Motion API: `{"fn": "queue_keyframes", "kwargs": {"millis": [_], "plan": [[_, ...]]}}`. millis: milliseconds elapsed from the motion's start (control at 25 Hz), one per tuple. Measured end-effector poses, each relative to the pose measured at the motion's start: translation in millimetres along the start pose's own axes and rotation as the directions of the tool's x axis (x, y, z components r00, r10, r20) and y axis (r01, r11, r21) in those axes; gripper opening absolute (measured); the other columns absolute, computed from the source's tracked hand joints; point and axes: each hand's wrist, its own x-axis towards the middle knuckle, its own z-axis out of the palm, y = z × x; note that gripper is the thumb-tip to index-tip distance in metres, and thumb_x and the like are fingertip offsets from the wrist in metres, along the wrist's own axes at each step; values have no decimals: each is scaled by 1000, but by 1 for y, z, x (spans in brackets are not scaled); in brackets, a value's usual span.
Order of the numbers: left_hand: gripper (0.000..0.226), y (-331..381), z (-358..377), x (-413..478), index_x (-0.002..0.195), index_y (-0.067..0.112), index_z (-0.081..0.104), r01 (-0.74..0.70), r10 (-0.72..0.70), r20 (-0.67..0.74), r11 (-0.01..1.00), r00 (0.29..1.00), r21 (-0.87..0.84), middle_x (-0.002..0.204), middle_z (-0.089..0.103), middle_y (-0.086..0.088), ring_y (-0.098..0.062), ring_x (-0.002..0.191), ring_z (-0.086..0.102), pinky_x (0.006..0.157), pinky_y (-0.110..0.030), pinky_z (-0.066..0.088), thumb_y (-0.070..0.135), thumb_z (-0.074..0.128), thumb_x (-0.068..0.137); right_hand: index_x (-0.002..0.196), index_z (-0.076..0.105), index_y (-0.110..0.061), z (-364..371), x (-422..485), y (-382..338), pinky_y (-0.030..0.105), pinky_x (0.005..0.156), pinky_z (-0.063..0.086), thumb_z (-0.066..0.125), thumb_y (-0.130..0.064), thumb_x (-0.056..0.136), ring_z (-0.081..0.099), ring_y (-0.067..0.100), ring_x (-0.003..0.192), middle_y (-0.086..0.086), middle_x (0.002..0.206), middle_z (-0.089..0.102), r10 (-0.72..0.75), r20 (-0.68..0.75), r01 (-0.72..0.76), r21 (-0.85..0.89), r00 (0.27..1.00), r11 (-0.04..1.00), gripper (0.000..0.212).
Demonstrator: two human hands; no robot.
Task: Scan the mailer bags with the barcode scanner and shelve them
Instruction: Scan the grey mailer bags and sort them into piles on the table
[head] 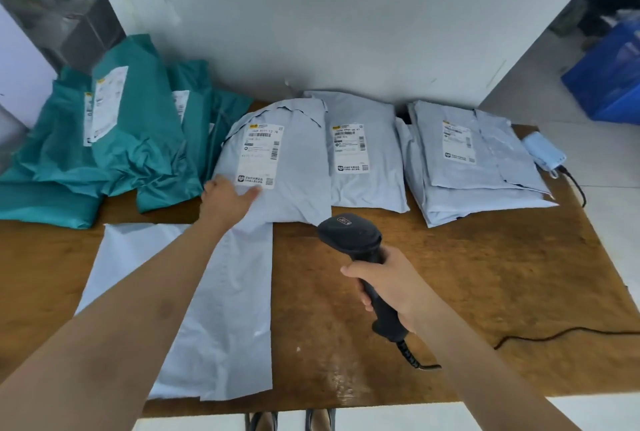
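Right grip: your right hand (pixel 391 288) is wrapped tight round the handle of the black barcode scanner (pixel 349 236), thumb across the front. The scanner head is up and faces the far edge of the desk (pixel 485 275). Its coiled cable (pixel 554 332) leaves the butt of the handle and runs off right across the desk.

Left grip: nothing held. Your left hand (pixel 228 198) lies flat, fingers straight, on the near-left part of a grey mailer bag (pixel 294 188), fingertips touching the lower left corner of its white label (pixel 261 153). The label faces up with its barcodes showing.

That bag sits mid-desk, just ahead of the scanner head. A second grey mailer (pixel 367 188) lies just beside it on the right, label up. Further right is a stack of grey mailers (pixel 485 181), top label showing. At far left is a pile of teal mailers (pixel 138 140), several with their labels in view. A flat grey bag (pixel 228 326) with no label showing lies under your left forearm at the near edge.

A small pale blue object (pixel 543 152) sits at the far right corner. A white panel (pixel 346 15) backs the desk, with a blue crate (pixel 609 77) on the floor beyond it.
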Motion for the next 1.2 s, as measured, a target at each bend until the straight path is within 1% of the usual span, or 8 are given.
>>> {"fn": "queue_keyframes", "kwargs": {"millis": [160,320,520,680,840,920,1040,1200], "plan": [[133,22,-5,23,143,-1,25,257,-240,93,919,966,-298,148,36,-16,-32,134,38,109,-43,36,71,77,45,81,60,-4,-15,-6,-5,25,45,39,65,-10,85,41,17,38,8,47,49,-25,-27,25,-1,999,1000,9],[97,26,-11,25,139,-4,34,332,-299,145,871,943,-361,144,43,-15,-33,129,44,101,-47,42,37,83,67,83,61,-6,-16,-4,0,25,45,40,65,-11,86,40,18,39,10,48,48,-9,-52,11,31,999,999,7],[48,22,-22,5,124,5,55,287,-84,315,673,946,-682,126,62,-11,-21,94,65,80,-37,52,7,72,79,81,59,-8,-3,-5,1,25,45,40,66,-10,85,41,16,38,9,49,48,-3,-21,3,27,1000,1000,8],[44,39,-23,-32,125,9,50,148,72,243,620,967,-771,117,61,-6,-17,90,63,71,-27,52,-3,62,85,74,57,-7,4,-8,-6,25,47,41,67,-10,85,42,16,38,7,47,49,-86,-23,87,26,996,996,16],[42,7,-23,-88,116,12,57,137,92,227,565,970,-814,111,68,-8,-26,97,67,77,-38,57,-5,67,80,72,57,-8,-1,-18,-11,27,49,42,67,-8,85,43,20,41,14,54,49,-162,-56,167,98,985,981,16],[30,-17,-7,-124,104,17,60,182,61,278,616,959,-766,106,70,-6,-19,88,71,69,-32,59,-1,68,81,73,57,-8,-3,-21,-10,28,50,41,67,-7,84,42,22,44,16,57,48,-173,-73,182,132,982,974,15],[44,-48,26,-156,116,18,47,201,-16,378,867,926,-455,111,61,3,-8,89,61,69,-20,51,20,73,81,76,55,-6,2,-23,2,27,47,39,66,-5,84,42,21,42,13,57,49,-96,-68,104,142,993,984,13],[61,-48,32,-145,116,14,37,352,-211,334,821,919,-450,103,56,-10,-21,75,55,54,-29,43,41,74,76,83,56,-6,13,-27,25,25,45,39,65,-5,83,43,20,41,8,54,52,82,-75,-67,186,994,980,9]]}}
